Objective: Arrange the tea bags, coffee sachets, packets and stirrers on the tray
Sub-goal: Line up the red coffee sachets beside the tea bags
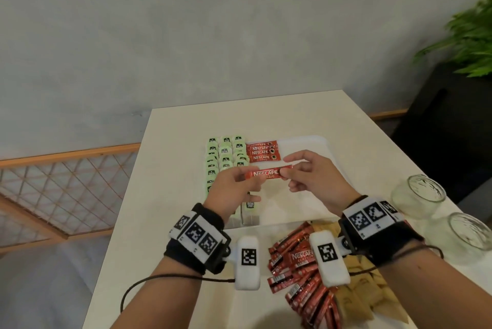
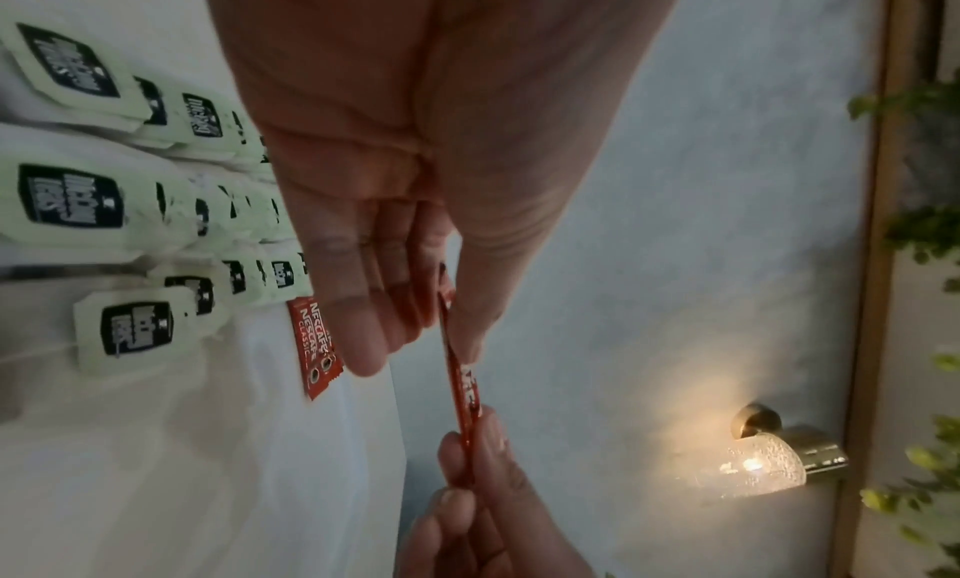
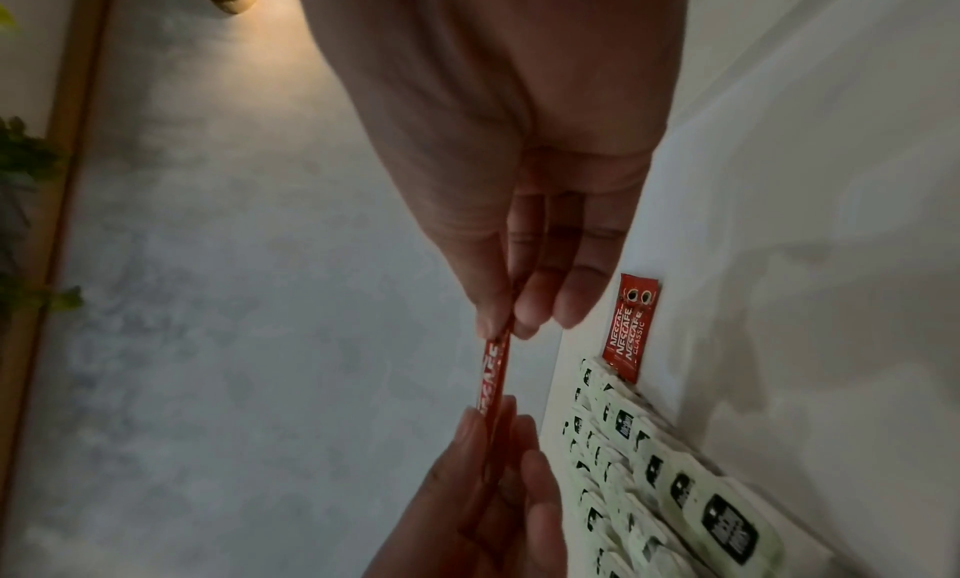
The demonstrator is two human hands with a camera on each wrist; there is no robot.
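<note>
Both hands hold one red coffee sachet (image 1: 267, 173) level above the white tray (image 1: 306, 142). My left hand (image 1: 234, 186) pinches its left end, my right hand (image 1: 306, 174) pinches its right end. The wrist views show the same sachet (image 2: 465, 386) (image 3: 129, 375) edge-on between thumb and fingers. On the tray, green tea bags (image 1: 225, 158) lie in three columns at the left. A small stack of red sachets (image 1: 262, 152) lies beside them. A loose pile of red sachets (image 1: 295, 264) and tan packets (image 1: 364, 288) sits on the table near me.
Two clear glass jars (image 1: 418, 193) (image 1: 468, 233) stand at the table's right edge. A dark planter with a green plant (image 1: 468, 35) is at the far right. A wooden lattice screen (image 1: 61, 190) stands left of the table. The tray's right half is bare.
</note>
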